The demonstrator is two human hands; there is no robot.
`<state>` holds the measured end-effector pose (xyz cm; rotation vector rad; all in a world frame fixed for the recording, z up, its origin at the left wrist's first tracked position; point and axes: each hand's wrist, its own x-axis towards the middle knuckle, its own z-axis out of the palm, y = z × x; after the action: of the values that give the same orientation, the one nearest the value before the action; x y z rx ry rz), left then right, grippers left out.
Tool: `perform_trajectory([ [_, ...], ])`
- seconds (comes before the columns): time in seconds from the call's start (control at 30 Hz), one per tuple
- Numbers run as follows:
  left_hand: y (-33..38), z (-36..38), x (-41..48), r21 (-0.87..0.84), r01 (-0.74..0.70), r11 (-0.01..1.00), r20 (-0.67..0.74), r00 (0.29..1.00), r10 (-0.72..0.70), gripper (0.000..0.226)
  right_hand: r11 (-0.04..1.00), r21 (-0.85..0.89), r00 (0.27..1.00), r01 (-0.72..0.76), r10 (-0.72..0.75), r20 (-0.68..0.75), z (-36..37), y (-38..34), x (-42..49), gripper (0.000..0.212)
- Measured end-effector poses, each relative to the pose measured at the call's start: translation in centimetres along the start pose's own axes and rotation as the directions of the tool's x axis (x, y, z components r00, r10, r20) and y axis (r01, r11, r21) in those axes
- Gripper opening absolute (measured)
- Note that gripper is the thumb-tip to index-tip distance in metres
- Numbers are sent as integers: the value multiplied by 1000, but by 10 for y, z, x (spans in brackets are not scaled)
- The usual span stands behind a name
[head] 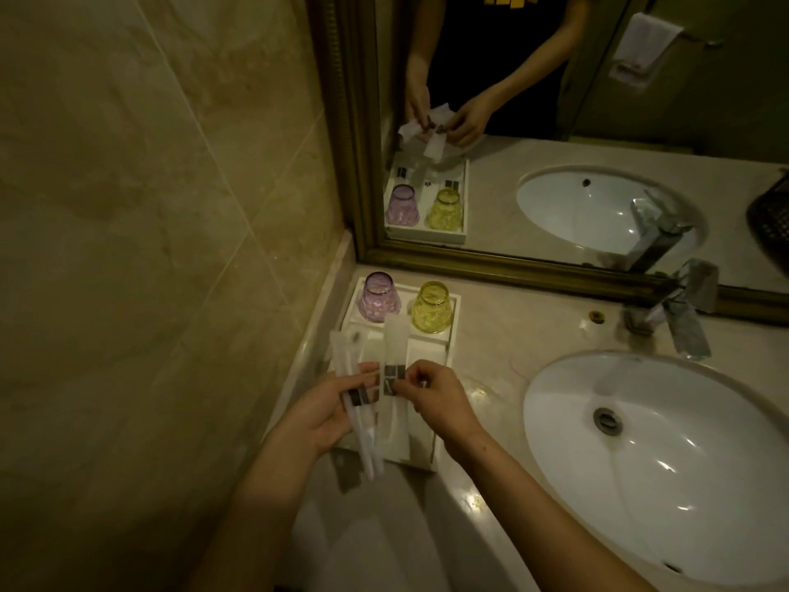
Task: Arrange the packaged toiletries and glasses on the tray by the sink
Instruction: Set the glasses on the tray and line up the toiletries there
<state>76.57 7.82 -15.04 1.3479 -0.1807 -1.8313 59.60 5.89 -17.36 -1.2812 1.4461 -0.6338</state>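
Note:
A white tray (450,331) sits on the counter in the corner, left of the sink. At its far end stand a purple glass (378,297) and a yellow glass (431,308), both upside down. My left hand (324,410) grips a bundle of long white packaged toiletries (350,378) with dark labels, held over the tray's near left side. My right hand (431,390) pinches the dark label of another long white packet (395,339), which points toward the glasses. More white packets lie under my hands in the tray.
The white oval sink (666,455) fills the right side, with a chrome tap (683,318) behind it. A gold-framed mirror (512,271) runs along the back. A tiled wall (149,249) closes the left. A dark basket (772,224) shows in the mirror.

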Motion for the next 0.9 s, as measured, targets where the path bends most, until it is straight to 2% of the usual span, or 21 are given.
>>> perform_trajectory([
  [0.1,-5,-16,-6,-49,-13,999,-50,999,11,29,993,94,996,-77,81,-32,2,8,17,16],
  [0.2,-9,-33,-11,-89,-4,996,-95,995,-4,32,995,-22,993,-95,93,-66,13,18,36,13],
  [0.37,-11,-48,-24,-144,-39,989,-95,995,26,44,965,-221,990,-142,135,-45,51,31,61,11],
  [0.47,-11,-51,-31,-154,-50,987,-70,997,40,34,945,-316,997,-81,81,-14,69,35,66,10],
  [0.53,-9,-47,-33,-158,-49,986,-59,997,40,31,907,-420,1000,-18,24,8,75,33,63,12],
  [0.6,-9,-43,-34,-145,-50,988,-53,998,42,32,821,-568,998,48,-23,52,77,31,58,19],
  [0.67,-8,-38,-32,-126,-43,991,-49,998,37,33,725,-686,998,65,-35,57,71,27,53,31],
  [0.7,-7,-35,-30,-115,-37,993,-43,999,32,33,721,-691,998,57,-38,42,64,24,51,36],
  [0.77,-4,-29,-28,-85,-22,996,-19,1000,21,34,810,-584,997,53,-73,-11,47,20,49,35],
  [0.83,-3,-21,-27,-34,1,999,29,1000,0,33,936,-344,991,81,-112,-71,25,10,44,35],
  [0.9,-3,-13,-25,35,28,999,97,995,-32,36,998,-38,999,46,-45,25,4,-11,34,37],
])
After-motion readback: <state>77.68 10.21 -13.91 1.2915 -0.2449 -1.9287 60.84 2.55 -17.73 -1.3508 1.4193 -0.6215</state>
